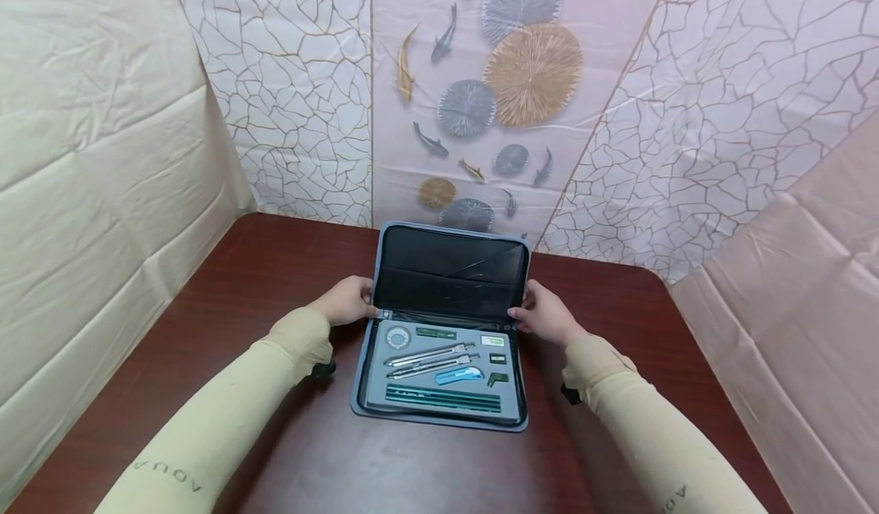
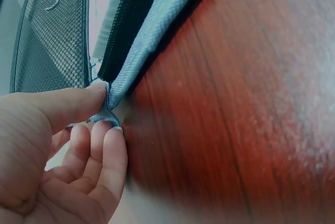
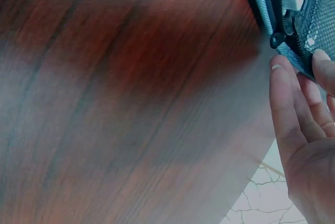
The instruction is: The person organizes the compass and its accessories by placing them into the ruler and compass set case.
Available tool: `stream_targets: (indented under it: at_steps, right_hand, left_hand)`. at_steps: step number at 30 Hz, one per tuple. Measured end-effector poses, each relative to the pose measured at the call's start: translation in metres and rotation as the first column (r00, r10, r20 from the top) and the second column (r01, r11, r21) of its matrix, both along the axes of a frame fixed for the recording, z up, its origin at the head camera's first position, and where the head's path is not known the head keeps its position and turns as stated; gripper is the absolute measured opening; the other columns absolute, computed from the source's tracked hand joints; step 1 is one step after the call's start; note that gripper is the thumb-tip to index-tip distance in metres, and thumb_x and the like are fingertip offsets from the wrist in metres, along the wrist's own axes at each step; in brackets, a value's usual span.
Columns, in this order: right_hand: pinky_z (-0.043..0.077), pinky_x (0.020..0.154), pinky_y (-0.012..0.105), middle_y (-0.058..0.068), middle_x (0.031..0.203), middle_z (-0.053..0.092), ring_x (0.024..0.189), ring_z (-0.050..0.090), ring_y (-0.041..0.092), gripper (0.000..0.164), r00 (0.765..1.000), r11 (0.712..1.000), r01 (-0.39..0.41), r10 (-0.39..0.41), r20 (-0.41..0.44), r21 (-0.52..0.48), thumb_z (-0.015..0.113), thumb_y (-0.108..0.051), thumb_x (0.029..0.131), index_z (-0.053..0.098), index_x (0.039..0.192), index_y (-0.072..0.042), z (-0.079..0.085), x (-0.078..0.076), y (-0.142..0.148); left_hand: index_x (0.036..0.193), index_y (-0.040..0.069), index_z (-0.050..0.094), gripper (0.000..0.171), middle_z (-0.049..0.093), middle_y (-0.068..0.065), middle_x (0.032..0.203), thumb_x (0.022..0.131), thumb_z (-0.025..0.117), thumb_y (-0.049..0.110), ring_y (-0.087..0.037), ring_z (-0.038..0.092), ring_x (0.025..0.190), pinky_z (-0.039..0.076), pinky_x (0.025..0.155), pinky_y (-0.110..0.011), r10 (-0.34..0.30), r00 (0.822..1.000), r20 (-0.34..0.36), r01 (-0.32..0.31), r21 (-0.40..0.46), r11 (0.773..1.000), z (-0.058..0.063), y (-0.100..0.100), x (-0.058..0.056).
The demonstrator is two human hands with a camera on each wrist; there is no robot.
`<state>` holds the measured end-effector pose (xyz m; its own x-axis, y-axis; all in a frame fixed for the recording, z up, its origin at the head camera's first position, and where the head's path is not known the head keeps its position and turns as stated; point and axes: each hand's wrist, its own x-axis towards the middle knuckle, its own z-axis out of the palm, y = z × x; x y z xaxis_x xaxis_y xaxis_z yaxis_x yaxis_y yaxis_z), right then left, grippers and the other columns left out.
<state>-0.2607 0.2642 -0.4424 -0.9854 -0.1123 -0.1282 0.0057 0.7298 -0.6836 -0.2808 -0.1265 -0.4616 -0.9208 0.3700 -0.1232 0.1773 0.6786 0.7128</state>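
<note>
A blue-grey zippered case (image 1: 355, 392) lies unfolded on the table, its black-lined lid (image 1: 449, 274) raised at the back. Its grey tray (image 1: 405, 373) holds two metal compasses (image 1: 429, 358), a blue utility knife (image 1: 458, 376), green pencils (image 1: 442, 398), a sharpener (image 1: 497, 359) and an eraser (image 1: 491, 341). My left hand (image 1: 346, 300) pinches the lid's left edge near the fold, thumb on the fabric in the left wrist view. On the other side my right hand (image 1: 545, 314) holds the lid's right edge, close to the zipper pull (image 3: 277, 40).
The dark red-brown table (image 1: 330, 453) surrounds the case. Behind it hangs a patterned cloth (image 1: 467, 155) with fish and round shapes, and pale creased cloths (image 1: 103, 155) close in the sides.
</note>
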Motion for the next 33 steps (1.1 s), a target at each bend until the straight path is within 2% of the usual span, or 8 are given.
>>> stream_targets:
  at_steps: [9, 12, 14, 19, 22, 26, 29, 33]
  right_hand:
    - [0.054, 0.067, 0.035, 0.012, 0.096, 0.059, 0.077, 0.064, 0.021, 0.026, 0.999, 1.0, 0.006, -0.004, -0.052, 0.023, 0.068, -0.014, 0.092, 0.048, 0.108, -0.009, -0.002, 0.005, -0.001]
    - [0.055, 0.069, 0.035, 0.011, 0.097, 0.06, 0.079, 0.064, 0.02, 0.029, 0.998, 1.0, 0.002, -0.001, -0.062, 0.016, 0.068, -0.014, 0.092, 0.05, 0.114, -0.011, -0.003, 0.006, 0.0]
    - [0.055, 0.071, 0.035, 0.011, 0.1, 0.06, 0.081, 0.064, 0.02, 0.035, 0.998, 1.0, -0.012, 0.013, -0.066, 0.008, 0.068, -0.014, 0.092, 0.05, 0.122, -0.011, -0.002, 0.007, 0.002]
    - [0.054, 0.075, 0.039, 0.007, 0.107, 0.062, 0.085, 0.064, 0.018, 0.043, 0.995, 0.998, -0.05, 0.054, -0.087, 0.046, 0.066, -0.018, 0.093, 0.048, 0.133, -0.019, 0.0, 0.013, 0.006]
    - [0.052, 0.077, 0.04, 0.004, 0.108, 0.063, 0.085, 0.064, 0.017, 0.039, 0.992, 0.996, -0.053, 0.061, -0.108, 0.075, 0.065, -0.022, 0.094, 0.05, 0.129, -0.024, 0.002, 0.017, 0.008]
    - [0.053, 0.079, 0.042, 0.004, 0.107, 0.063, 0.088, 0.065, 0.016, 0.034, 0.989, 0.995, -0.074, 0.083, -0.126, 0.074, 0.063, -0.022, 0.096, 0.051, 0.127, -0.024, 0.003, 0.023, 0.011]
    - [0.052, 0.082, 0.044, 0.003, 0.105, 0.064, 0.093, 0.064, 0.018, 0.03, 0.986, 0.993, -0.089, 0.099, -0.131, 0.078, 0.063, -0.022, 0.096, 0.053, 0.124, -0.024, 0.004, 0.027, 0.012]
    - [0.051, 0.086, 0.044, 0.0, 0.106, 0.064, 0.096, 0.062, 0.019, 0.025, 0.989, 0.992, -0.101, 0.109, -0.1, 0.073, 0.064, -0.021, 0.096, 0.055, 0.119, -0.025, 0.007, 0.034, 0.014]
  left_hand:
    - [0.076, 0.007, 0.049, 0.024, 0.044, -0.003, 0.064, 0.088, 0.07, 0.01, -0.018, 0.043, 0.056, 0.037, 0.057, -0.031, -0.026, 1.0, 0.0, 0.026, 0.006, 1.0, 0.004, -0.003, 0.004]
    - [0.082, 0.005, 0.057, 0.012, 0.052, -0.004, 0.07, 0.09, 0.065, 0.008, -0.019, 0.048, 0.063, 0.042, 0.062, -0.033, -0.035, 0.999, -0.021, 0.035, 0.003, 0.999, 0.003, -0.005, 0.005]
    - [0.095, 0.004, 0.064, 0.006, 0.058, -0.004, 0.081, 0.092, 0.061, 0.007, -0.02, 0.053, 0.075, 0.046, 0.071, -0.035, -0.029, 0.999, -0.021, 0.029, 0.0, 1.0, 0.003, -0.007, 0.006]
    - [0.13, -0.004, 0.054, 0.034, 0.065, -0.008, 0.097, 0.1, 0.043, 0.008, -0.023, 0.057, 0.093, 0.047, 0.088, -0.04, 0.003, 0.996, 0.086, -0.009, 0.064, 0.998, 0.007, -0.011, 0.011]
    - [0.131, -0.008, 0.049, 0.039, 0.065, -0.013, 0.097, 0.103, 0.032, 0.011, -0.024, 0.06, 0.092, 0.048, 0.087, -0.039, 0.017, 0.987, 0.162, -0.042, 0.151, 0.988, 0.009, -0.011, 0.012]
    - [0.127, -0.007, 0.051, 0.042, 0.064, -0.016, 0.1, 0.103, 0.028, 0.019, -0.026, 0.061, 0.092, 0.05, 0.087, -0.038, 0.032, 0.978, 0.205, -0.08, 0.228, 0.97, 0.009, -0.012, 0.013]
    - [0.124, -0.006, 0.054, 0.053, 0.064, -0.016, 0.101, 0.106, 0.026, 0.036, -0.026, 0.061, 0.092, 0.05, 0.087, -0.038, 0.041, 0.977, 0.21, -0.09, 0.233, 0.968, 0.008, -0.014, 0.015]
    - [0.121, -0.004, 0.058, 0.077, 0.064, -0.016, 0.1, 0.1, 0.025, 0.062, -0.026, 0.061, 0.091, 0.051, 0.086, -0.037, 0.045, 0.975, 0.216, -0.095, 0.227, 0.969, 0.009, -0.015, 0.017]
